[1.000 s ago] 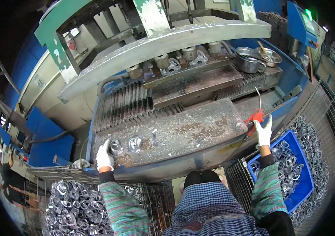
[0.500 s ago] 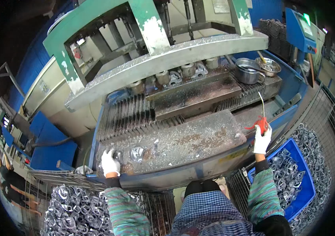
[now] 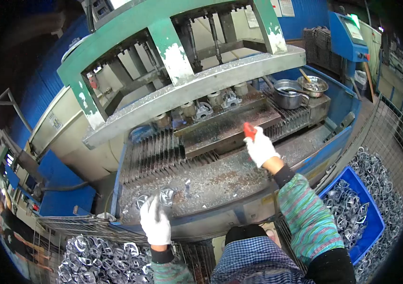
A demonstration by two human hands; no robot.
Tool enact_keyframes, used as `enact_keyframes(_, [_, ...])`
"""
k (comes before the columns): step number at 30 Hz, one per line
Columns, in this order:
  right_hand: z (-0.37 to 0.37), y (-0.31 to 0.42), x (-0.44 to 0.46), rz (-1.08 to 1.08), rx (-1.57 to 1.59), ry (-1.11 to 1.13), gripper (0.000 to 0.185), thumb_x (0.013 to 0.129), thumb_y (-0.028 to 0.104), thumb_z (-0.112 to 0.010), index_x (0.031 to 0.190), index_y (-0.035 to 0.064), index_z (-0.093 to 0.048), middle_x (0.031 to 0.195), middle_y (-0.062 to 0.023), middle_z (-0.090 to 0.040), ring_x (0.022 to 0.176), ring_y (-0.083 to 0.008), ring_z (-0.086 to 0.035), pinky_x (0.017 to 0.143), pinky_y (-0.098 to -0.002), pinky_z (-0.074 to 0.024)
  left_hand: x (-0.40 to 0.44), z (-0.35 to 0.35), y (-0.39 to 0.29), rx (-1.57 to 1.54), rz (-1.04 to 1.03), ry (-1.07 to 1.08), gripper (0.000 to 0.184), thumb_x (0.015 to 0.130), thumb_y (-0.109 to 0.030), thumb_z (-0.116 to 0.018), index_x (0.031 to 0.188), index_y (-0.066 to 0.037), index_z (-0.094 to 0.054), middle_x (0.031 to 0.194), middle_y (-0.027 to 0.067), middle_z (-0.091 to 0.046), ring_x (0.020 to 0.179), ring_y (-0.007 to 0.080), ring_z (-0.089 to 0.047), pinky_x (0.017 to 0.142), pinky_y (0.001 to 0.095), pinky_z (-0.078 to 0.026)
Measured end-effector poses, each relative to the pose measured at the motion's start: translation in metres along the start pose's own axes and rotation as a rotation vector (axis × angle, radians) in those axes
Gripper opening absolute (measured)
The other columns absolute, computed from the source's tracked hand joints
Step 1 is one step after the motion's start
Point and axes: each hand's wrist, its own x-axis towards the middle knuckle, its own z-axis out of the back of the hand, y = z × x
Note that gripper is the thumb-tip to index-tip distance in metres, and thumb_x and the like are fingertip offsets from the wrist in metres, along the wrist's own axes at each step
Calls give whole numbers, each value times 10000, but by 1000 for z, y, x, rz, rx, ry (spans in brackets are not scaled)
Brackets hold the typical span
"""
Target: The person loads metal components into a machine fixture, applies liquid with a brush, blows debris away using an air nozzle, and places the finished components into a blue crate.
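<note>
So the right white-gloved hand had its grip wrapped round a small red handheld tool over the flat, speckled grey metal surface, while the left white-gloved hand (couldn't tell if its grip held anything) was right by two shiny, curved silver metal parts there.

Factory floor here: a big green-framed machine, a control screen, heaped metal parts!
</note>
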Motion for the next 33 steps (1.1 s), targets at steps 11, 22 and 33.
enact_keyframes(11, [-66, 84, -7, 25, -12, 387, 363, 866, 311, -436, 1110, 45, -403, 937, -265, -592, 888, -425, -575, 780, -495, -446, -16, 26, -11, 58, 33, -28, 353, 701, 68, -562, 1035, -41, -602, 1015, 163, -577, 921, 322, -568, 808, 368, -459])
enact_keyframes(22, [26, -21, 42, -161, -174, -61, 335, 852, 251, -484, 1063, 1, -409, 937, -284, -585, 888, -435, -566, 772, -482, -450, -38, 23, 12, 72, 115, -46, 320, 725, 77, -559, 1029, -14, -597, 1033, 170, -564, 943, 309, -563, 834, 348, -450])
enact_keyframes(33, [19, 17, 45, -44, -180, 74, 355, 852, 254, -483, 1070, -9, -386, 884, -275, -593, 844, -432, -574, 746, -482, -455, -36, 21, 4, 80, 119, -63, 302, 734, 83, -550, 1016, -11, -605, 1018, 158, -568, 940, 281, -565, 837, 335, -448])
